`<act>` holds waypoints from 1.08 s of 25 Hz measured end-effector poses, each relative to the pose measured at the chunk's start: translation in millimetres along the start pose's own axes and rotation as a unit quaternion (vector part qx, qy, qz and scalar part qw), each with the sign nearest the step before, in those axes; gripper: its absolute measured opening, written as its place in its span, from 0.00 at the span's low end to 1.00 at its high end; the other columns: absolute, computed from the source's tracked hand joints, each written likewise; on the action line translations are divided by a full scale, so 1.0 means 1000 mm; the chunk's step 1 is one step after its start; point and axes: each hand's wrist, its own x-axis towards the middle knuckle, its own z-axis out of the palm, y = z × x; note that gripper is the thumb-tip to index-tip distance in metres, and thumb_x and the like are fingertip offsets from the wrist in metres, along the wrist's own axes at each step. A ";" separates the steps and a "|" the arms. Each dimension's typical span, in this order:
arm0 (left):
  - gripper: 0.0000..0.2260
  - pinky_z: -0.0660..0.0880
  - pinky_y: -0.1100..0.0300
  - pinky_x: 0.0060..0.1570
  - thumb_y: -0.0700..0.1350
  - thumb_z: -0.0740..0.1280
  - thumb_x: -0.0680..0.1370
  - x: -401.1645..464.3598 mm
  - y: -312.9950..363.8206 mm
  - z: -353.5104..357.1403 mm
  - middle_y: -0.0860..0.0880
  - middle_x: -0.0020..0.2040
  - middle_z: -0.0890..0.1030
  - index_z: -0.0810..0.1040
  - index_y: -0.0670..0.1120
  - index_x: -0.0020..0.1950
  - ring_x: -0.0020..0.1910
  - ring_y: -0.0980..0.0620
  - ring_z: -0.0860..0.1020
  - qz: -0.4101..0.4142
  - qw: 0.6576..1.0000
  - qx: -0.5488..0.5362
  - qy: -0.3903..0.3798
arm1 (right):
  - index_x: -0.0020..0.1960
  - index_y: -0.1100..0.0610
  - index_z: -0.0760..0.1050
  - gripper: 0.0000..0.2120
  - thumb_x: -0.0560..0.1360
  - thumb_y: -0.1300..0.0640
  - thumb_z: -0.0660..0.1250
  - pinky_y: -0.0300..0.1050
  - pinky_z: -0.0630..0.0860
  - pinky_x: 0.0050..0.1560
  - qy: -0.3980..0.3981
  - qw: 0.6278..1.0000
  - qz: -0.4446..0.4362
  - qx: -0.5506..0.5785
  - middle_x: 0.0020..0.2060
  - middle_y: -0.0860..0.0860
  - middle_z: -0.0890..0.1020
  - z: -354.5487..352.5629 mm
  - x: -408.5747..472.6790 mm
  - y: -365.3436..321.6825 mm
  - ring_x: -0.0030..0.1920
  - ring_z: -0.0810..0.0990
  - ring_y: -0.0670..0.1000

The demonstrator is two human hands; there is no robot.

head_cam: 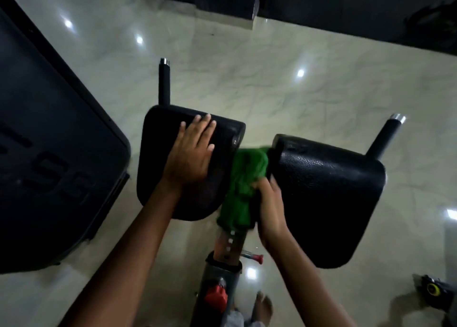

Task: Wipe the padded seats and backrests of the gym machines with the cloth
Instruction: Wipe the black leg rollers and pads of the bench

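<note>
Two black padded pads sit side by side on one machine. My left hand (191, 151) rests flat on the left pad (158, 158), fingers straight and spread. A green cloth (243, 185) hangs bunched in the gap between the pads. My right hand (270, 208) grips the cloth against the inner edge of the right pad (329, 198). The cloth's lower end drapes over the machine's post.
A black handle bar (164, 82) rises behind the left pad, another (385, 136) behind the right. The adjustment post (228, 247) with red knobs (216, 298) stands below. A large dark machine (49, 153) fills the left. My bare foot (264, 308) is on the glossy tiled floor.
</note>
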 end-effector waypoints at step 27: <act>0.24 0.57 0.46 0.73 0.49 0.47 0.82 -0.007 -0.013 0.017 0.42 0.74 0.64 0.62 0.41 0.75 0.74 0.44 0.61 -0.003 1.000 0.015 0.003 | 0.58 0.53 0.69 0.18 0.70 0.51 0.56 0.22 0.62 0.55 0.025 0.933 -0.179 -0.312 0.49 0.49 0.72 0.011 0.003 0.096 0.51 0.71 0.45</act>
